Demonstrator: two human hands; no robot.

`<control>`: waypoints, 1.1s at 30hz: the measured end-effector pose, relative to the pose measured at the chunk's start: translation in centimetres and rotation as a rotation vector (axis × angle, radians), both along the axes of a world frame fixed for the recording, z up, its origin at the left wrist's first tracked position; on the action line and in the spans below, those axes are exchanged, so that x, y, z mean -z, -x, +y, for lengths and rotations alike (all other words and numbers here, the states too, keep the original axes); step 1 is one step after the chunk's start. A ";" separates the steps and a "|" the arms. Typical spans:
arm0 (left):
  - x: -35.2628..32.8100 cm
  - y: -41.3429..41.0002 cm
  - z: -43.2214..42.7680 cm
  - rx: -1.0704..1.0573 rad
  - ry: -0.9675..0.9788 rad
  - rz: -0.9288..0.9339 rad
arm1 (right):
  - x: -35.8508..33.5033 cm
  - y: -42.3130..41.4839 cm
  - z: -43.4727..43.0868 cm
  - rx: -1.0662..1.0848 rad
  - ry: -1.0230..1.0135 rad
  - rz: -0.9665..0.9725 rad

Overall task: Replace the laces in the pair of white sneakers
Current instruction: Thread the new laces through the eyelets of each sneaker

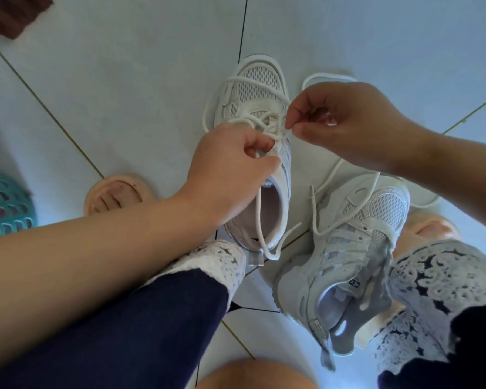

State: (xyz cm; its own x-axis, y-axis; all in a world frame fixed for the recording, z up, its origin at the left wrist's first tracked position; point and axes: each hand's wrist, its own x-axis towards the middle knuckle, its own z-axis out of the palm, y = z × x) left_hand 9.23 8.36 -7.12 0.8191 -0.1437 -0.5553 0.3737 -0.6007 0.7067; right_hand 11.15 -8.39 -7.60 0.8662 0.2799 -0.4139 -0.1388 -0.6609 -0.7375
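Pinching the lace (237,78) over the sneaker (260,88), right hand (340,122) fingers (295,115) closed on it; left hand (230,164) grips another strand.

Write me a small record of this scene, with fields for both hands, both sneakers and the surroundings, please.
left hand: grips the far sneaker at its lacing
right hand: pinches the lace just above the eyelets
far sneaker: upright on the tiled floor, toe away from the person, partly laced
near sneaker: to the right, closer to the person, held by neither hand
surroundings: teal basket at the left edge
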 end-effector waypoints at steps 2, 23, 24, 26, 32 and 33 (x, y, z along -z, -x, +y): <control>0.0 0.1 0.0 -0.021 0.017 -0.001 | 0.1 -0.1 0.1 0.001 0.015 -0.009; 0.2 0.2 -0.1 -0.080 0.075 -0.004 | -0.2 -0.1 1.0 0.001 0.112 -0.069; 0.2 0.2 -0.1 -0.082 0.076 -0.001 | -0.3 0.0 1.1 -0.012 0.112 -0.073; 0.3 0.2 -0.1 -0.089 0.082 0.009 | -0.3 0.0 1.1 -0.033 0.111 -0.080; 0.2 0.2 -0.1 -0.096 0.088 0.023 | -0.4 -0.3 0.7 -0.075 0.102 -0.075; 0.2 0.2 -0.1 -0.094 0.086 0.022 | -0.4 -0.4 0.7 -0.083 0.111 -0.077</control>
State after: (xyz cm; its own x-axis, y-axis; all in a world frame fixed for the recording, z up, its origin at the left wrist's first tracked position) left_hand 9.05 8.28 -7.35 0.8187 -0.1153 -0.5625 0.4416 -0.4997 0.7451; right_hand 11.51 -7.73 -7.24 0.8725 0.3079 -0.3794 -0.0263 -0.7459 -0.6656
